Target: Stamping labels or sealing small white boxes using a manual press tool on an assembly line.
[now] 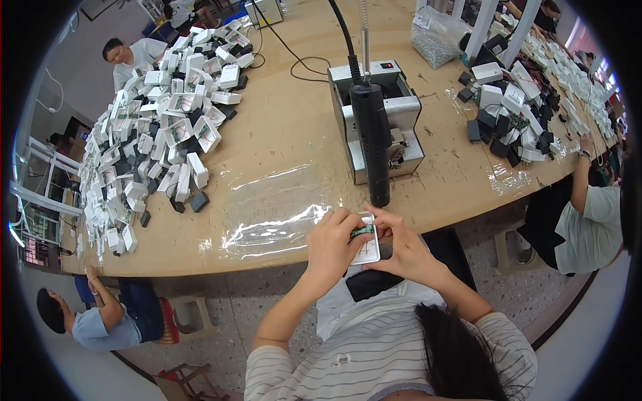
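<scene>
Close to my body, at the table's front edge, I hold a small white plastic case (372, 256) with its open side up. A green circuit board (362, 231) and thin red wires show inside it. My left hand (330, 242) grips the case from the left, its thumb pressing at the board. My right hand (406, 248) holds the right side, with fingers at the far end and thumb at the near corner. Whether the board sits fully down in the case is hidden by my fingers. A dark flat piece (371, 285) lies below the case, near my lap.
Ahead stands a metal machine (374, 123) with a black upright handheld tool (370, 144) on a spring and cable. Heaps of white cases with black blocks (177, 127) lie left and right (511, 100). A clear plastic sheet (274, 207) covers the table (281, 127). Other people sit around it.
</scene>
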The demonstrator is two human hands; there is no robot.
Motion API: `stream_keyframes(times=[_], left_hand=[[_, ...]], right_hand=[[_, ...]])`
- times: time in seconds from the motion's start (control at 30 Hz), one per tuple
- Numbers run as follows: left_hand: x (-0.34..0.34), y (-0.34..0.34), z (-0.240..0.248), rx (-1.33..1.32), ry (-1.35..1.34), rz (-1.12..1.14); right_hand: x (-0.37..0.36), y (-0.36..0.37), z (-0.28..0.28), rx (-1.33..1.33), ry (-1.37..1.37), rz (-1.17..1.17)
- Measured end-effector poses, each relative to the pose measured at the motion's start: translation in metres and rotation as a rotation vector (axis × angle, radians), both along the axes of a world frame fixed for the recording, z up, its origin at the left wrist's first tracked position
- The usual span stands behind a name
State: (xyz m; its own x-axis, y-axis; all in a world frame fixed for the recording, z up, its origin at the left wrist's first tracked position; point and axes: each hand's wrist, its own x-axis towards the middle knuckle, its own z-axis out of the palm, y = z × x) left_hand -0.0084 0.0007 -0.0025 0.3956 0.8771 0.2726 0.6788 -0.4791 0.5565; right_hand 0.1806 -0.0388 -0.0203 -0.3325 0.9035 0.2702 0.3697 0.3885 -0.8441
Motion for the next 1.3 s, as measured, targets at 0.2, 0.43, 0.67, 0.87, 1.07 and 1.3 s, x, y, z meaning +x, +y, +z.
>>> stream_keyframes(times=[0.2,0.43,0.67,0.87,1.07,1.3], left_hand=[[-0.001,-0.003,-0.002,0.007,-0.001,0.016],[0.002,-0.003,0.002,-0.043,-0.002,-0.003],[0.001,-0.004,-0.005,-0.116,-0.022,0.047],[0.006,-0.006,-0.007,-0.118,-0.13,0.081],[0.008,-0.007,-0.006,-0.138,-0.152,0.088],[0.007,-0.006,-0.002,-0.191,-0.136,0.077]], right_hand=[[0.018,0.019,0.018,0.187,-0.082,-0.155],[-0.011,0.085,0.032,0.486,-0.251,-0.623],[-0.003,0.081,0.013,0.423,0.459,-0.328],[0.01,0.102,0.088,0.534,0.883,-0.513],[0.023,0.136,0.099,0.333,1.004,-0.22],[0.01,0.144,0.086,0.208,0.899,-0.176]])
